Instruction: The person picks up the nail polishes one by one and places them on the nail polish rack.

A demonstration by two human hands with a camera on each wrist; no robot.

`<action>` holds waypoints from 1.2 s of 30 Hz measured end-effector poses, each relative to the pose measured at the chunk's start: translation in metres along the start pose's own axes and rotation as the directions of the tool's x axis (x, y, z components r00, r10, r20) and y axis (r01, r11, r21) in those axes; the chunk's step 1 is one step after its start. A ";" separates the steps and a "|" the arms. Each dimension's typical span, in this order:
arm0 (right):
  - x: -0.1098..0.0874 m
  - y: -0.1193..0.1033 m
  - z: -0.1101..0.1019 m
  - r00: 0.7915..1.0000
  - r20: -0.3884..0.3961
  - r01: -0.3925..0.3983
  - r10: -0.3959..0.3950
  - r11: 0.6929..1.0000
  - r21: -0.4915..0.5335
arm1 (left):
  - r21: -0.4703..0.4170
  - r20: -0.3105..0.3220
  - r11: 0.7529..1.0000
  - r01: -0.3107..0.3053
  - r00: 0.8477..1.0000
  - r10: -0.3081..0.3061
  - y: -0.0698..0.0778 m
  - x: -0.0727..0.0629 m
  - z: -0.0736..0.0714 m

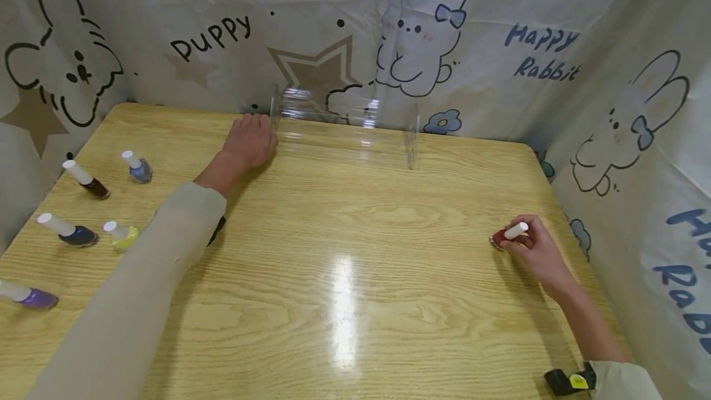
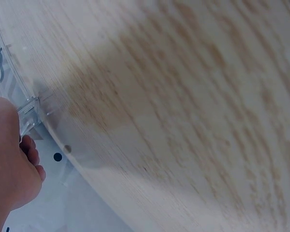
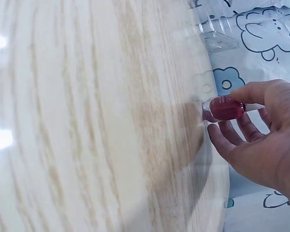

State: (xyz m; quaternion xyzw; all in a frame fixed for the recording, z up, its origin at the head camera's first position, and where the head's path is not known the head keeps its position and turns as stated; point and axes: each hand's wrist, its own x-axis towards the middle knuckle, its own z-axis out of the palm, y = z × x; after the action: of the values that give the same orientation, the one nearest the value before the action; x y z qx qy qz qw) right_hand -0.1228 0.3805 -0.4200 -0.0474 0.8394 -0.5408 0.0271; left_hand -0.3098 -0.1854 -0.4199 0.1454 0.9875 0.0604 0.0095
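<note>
At the back of the table, a clear plastic display rack [image 1: 344, 141] stands against the cloth. My left hand [image 1: 252, 139] grips its left end panel; the left wrist view shows thumb and curled fingers around the clear edge [image 2: 28, 113]. Over on the right side, my right hand [image 1: 533, 252] holds a red nail polish bottle [image 1: 500, 239] with a white cap [image 1: 516, 231]. In the right wrist view, the thumb lies on the red bottle [image 3: 226, 107] from one side and the fingers curl on the other, its base close to the tabletop.
Several nail polish bottles stand at the left: light blue [image 1: 140, 170], dark brown [image 1: 95, 187], navy [image 1: 79, 236], yellow [image 1: 125, 238] and purple [image 1: 39, 299]. The left sleeve passes close beside the yellow one. Printed cloth [image 1: 311, 11] hangs behind the wooden table [image 1: 389, 215] and along its sides.
</note>
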 end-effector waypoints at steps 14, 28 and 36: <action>0.005 -0.002 0.008 0.993 -0.113 0.033 -0.045 0.993 -0.110 | 0.001 -0.008 1.000 -0.003 1.000 0.003 -0.001 0.000 0.001; 0.021 -0.028 0.012 0.974 -0.202 0.097 -0.103 0.995 -0.039 | 0.011 -0.017 1.000 -0.011 1.000 0.011 -0.005 0.004 0.005; 0.041 -0.047 0.023 0.972 -0.165 0.136 -0.169 0.972 -0.193 | 0.002 0.004 1.000 -0.001 1.000 0.001 -0.002 0.002 0.001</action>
State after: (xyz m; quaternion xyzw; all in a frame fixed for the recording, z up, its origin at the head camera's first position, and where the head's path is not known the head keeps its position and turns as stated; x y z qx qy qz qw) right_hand -0.1594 0.3360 -0.3863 -0.0651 0.8777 -0.4652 -0.0954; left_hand -0.3119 -0.1863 -0.4210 0.1460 0.9874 0.0593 0.0111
